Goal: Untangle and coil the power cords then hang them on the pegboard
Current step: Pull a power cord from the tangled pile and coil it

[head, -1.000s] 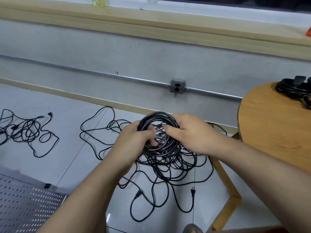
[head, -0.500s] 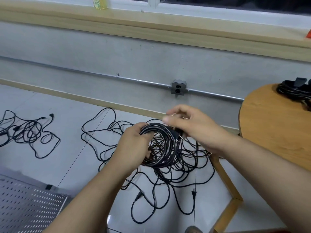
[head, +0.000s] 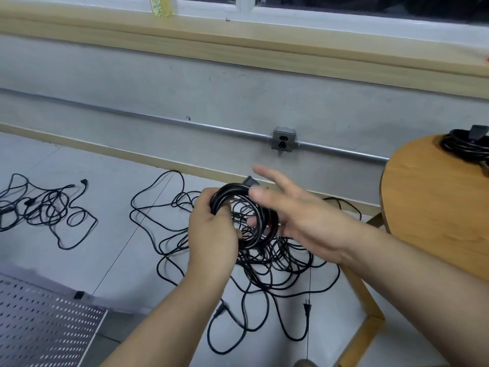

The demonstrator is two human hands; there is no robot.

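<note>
So, coiled cord (head: 267, 235): a black bundle of several loops, being held up above the floor (head: 111, 250), roughly over the big tangle, with a dark plug end (head: 251, 180) sticking out at its top.
Left hand (head: 211, 234): gripping the coil's left side, its fingers (head: 209, 194) curling round the loops.
Right hand (head: 312, 221): hovering at the coil's right side, its fingers (head: 267, 174) lying straight and spread apart, pinching nothing. One fingertip is showing through the ring, and whether the palm is touching the cord cannot be told.
Big tangle (head: 280, 268): loose black cords lying on the floor under both hands, near the foot of the wall (head: 185, 83), with a pronged plug (head: 307, 309) trailing out on the near side.
Small tangle (head: 45, 210): more black cord lying on the floor, well apart from the big one, toward the left edge.
Pegboard (head: 39, 332): a perforated metal sheet lying flat at the floor's near left corner.
Table (head: 436, 207): round and wooden, standing at the right, one leg (head: 365, 300) running down just beside the big tangle.
Second coil (head: 465, 148): a wound black cord resting at the table's far edge.
Outlet (head: 283, 140): sitting on a metal conduit (head: 132, 118) that is running along the wall beyond the hands.
</note>
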